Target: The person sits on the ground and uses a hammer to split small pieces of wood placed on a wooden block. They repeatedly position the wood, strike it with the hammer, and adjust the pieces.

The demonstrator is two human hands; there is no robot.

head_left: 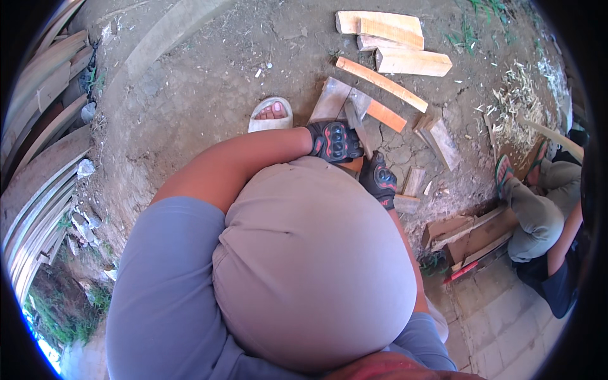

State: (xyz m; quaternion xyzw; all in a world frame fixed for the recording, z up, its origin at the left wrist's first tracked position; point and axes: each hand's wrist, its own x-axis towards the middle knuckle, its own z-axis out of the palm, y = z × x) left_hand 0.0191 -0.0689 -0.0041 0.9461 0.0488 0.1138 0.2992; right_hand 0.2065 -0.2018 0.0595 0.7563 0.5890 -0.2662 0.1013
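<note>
Both gloved hands on a hatchet over split firewood.

I see my left hand (335,141) and right hand (378,179) closed around the grey-headed wooden-handled hatchet (355,123), just right of my white sandal (271,114). I judge it stiff and head-heavy; best held low on the handle.

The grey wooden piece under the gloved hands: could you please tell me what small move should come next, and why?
Probably a slight lift of the left hand, to show its grip. Both gloved hands sit close together over the grey wooden piece on the cracked dirt, the right hand nearer the knee, and what they grip is hidden.
</note>
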